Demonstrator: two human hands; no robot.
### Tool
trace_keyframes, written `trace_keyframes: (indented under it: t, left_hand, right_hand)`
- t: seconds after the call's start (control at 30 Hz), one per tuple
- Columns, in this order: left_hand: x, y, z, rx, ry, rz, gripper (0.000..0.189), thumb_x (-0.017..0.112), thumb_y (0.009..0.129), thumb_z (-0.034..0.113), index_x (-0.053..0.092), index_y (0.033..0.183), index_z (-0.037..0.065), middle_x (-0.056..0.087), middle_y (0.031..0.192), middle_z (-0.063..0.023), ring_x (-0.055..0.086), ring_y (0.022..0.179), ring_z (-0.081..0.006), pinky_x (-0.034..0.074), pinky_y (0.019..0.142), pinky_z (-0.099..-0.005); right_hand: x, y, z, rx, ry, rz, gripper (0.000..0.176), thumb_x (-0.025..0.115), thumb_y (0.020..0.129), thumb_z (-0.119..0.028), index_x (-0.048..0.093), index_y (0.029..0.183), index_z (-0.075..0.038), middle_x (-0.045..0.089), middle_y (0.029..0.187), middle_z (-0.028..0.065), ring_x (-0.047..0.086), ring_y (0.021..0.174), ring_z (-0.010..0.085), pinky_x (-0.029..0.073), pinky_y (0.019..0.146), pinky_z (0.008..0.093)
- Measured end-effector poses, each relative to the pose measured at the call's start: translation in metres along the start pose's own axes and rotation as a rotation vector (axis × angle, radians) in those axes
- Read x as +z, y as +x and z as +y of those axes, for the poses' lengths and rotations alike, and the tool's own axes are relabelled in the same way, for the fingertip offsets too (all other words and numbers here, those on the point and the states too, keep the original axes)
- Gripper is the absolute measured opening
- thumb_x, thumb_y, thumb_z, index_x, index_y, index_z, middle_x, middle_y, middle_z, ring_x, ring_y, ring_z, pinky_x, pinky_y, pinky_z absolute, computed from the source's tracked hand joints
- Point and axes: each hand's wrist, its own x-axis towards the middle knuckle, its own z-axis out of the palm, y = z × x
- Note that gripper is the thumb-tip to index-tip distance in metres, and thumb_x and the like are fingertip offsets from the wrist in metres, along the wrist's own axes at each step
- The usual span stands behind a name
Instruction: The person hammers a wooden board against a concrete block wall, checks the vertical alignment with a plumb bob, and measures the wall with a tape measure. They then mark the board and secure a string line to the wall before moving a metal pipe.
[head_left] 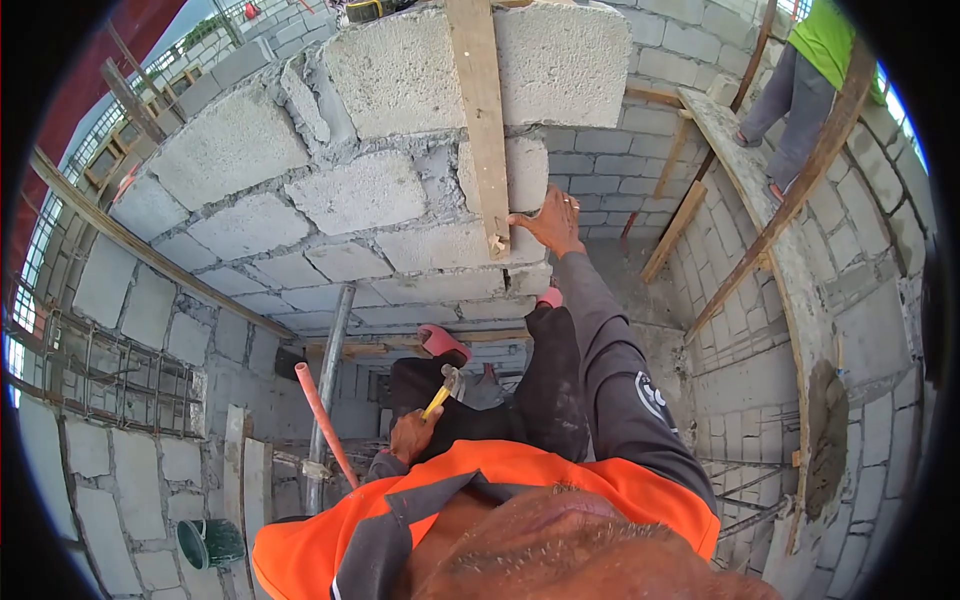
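Note:
My left hand point(411, 434) is closed around the yellow handle of a claw hammer point(437, 392), held low in front of my body with its metal head up. My right hand point(550, 222) reaches forward to the end of the concrete block wall point(352, 190). Its thumb presses on the edge of a narrow wooden plank point(481, 130), while the fingers bend around the block corner. Upright against the wall face, the plank has nails in it, one sticking out near its lower end. Rough mortar joints show between the blocks.
A metal pipe point(330, 400) and an orange tube point(325, 422) rise at my left. Further left are a rebar cage point(110, 375) and a green bucket point(212, 543). On the right, a person in a green top point(825, 45) stands on a scaffold board point(770, 235) beside a slanting timber point(790, 200).

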Motion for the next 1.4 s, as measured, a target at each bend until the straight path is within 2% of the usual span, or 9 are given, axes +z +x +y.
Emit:
trace_keyframes:
  t: [0.3, 0.57, 0.77, 0.87, 1.03, 1.13, 1.17, 1.23, 1.4]
  left_hand:
    - [0.001, 0.006, 0.004, -0.019, 0.034, -0.041, 0.079, 0.045, 0.097, 0.074, 0.072, 0.102, 0.000, 0.070, 0.099, -0.0328, 0.066, 0.101, -0.0542, 0.051, 0.084, -0.0588]
    - [0.005, 0.008, -0.001, -0.044, 0.040, -0.016, 0.082, 0.044, 0.096, 0.075, 0.074, 0.103, -0.001, 0.071, 0.100, -0.0331, 0.066, 0.101, -0.0539, 0.052, 0.087, -0.0580]
    - [0.016, 0.017, -0.003, -0.153, 0.085, 0.039, 0.085, 0.043, 0.093, 0.079, 0.076, 0.108, 0.002, 0.072, 0.104, -0.0304, 0.068, 0.105, -0.0505, 0.053, 0.090, -0.0575]
    - [0.024, 0.027, -0.015, -0.133, 0.046, -0.026, 0.086, 0.043, 0.092, 0.081, 0.077, 0.109, 0.003, 0.073, 0.104, -0.0300, 0.068, 0.104, -0.0500, 0.054, 0.091, -0.0570]
    - [0.021, 0.019, -0.012, -0.161, 0.088, 0.047, 0.085, 0.043, 0.093, 0.080, 0.076, 0.106, 0.003, 0.073, 0.103, -0.0290, 0.068, 0.104, -0.0505, 0.054, 0.090, -0.0574]
    - [0.016, 0.019, -0.008, -0.129, 0.119, 0.029, 0.085, 0.043, 0.094, 0.079, 0.076, 0.105, 0.002, 0.072, 0.103, -0.0298, 0.068, 0.103, -0.0509, 0.054, 0.087, -0.0583]
    - [0.019, 0.023, -0.010, -0.068, 0.205, -0.029, 0.085, 0.043, 0.094, 0.079, 0.076, 0.105, 0.002, 0.072, 0.103, -0.0298, 0.068, 0.103, -0.0509, 0.054, 0.087, -0.0583]
    - [0.030, 0.032, -0.021, -0.068, 0.203, 0.053, 0.085, 0.042, 0.095, 0.079, 0.075, 0.104, 0.001, 0.072, 0.102, -0.0305, 0.069, 0.100, -0.0507, 0.054, 0.084, -0.0595]
    - [0.048, 0.052, -0.048, -0.084, 0.247, 0.011, 0.085, 0.041, 0.097, 0.077, 0.076, 0.100, 0.000, 0.072, 0.099, -0.0304, 0.068, 0.097, -0.0519, 0.053, 0.082, -0.0598]
  right_hand:
    - [-0.002, 0.000, -0.001, -0.002, -0.017, -0.022, 0.125, 0.069, 0.064, -0.090, 0.049, 0.136, 0.010, 0.060, 0.132, 0.0269, 0.053, 0.131, 0.0400, 0.030, 0.117, 0.0524]
    - [-0.005, 0.000, -0.002, -0.001, 0.007, -0.030, 0.121, 0.073, 0.064, -0.086, 0.051, 0.133, 0.011, 0.060, 0.129, 0.0280, 0.053, 0.130, 0.0416, 0.030, 0.116, 0.0519]
    - [-0.006, -0.001, -0.005, -0.016, -0.062, 0.012, 0.118, 0.074, 0.062, -0.086, 0.053, 0.126, 0.010, 0.062, 0.123, 0.0269, 0.056, 0.124, 0.0414, 0.034, 0.113, 0.0534]
    - [-0.011, 0.002, -0.005, 0.027, -0.020, -0.080, 0.121, 0.078, 0.058, -0.085, 0.052, 0.130, 0.009, 0.060, 0.128, 0.0267, 0.053, 0.130, 0.0416, 0.031, 0.117, 0.0529]
    - [-0.006, -0.001, -0.007, 0.043, -0.030, -0.075, 0.119, 0.086, 0.059, -0.074, 0.049, 0.136, 0.009, 0.058, 0.133, 0.0266, 0.051, 0.133, 0.0411, 0.031, 0.117, 0.0522]
    - [-0.006, -0.003, -0.004, 0.006, -0.033, -0.056, 0.117, 0.083, 0.066, -0.073, 0.047, 0.139, 0.010, 0.058, 0.132, 0.0260, 0.051, 0.131, 0.0421, 0.033, 0.116, 0.0532]
    - [-0.005, -0.002, -0.001, 0.019, -0.043, -0.089, 0.114, 0.083, 0.066, -0.073, 0.049, 0.136, 0.010, 0.057, 0.133, 0.0263, 0.051, 0.131, 0.0426, 0.033, 0.116, 0.0533]
    - [-0.002, -0.006, 0.001, 0.005, -0.034, -0.009, 0.108, 0.086, 0.061, -0.071, 0.051, 0.125, 0.009, 0.059, 0.125, 0.0267, 0.052, 0.129, 0.0421, 0.033, 0.116, 0.0499]
    - [-0.006, -0.015, -0.002, 0.044, 0.049, 0.010, 0.109, 0.085, 0.058, -0.074, 0.051, 0.125, 0.006, 0.056, 0.126, 0.0219, 0.049, 0.130, 0.0397, 0.033, 0.115, 0.0490]
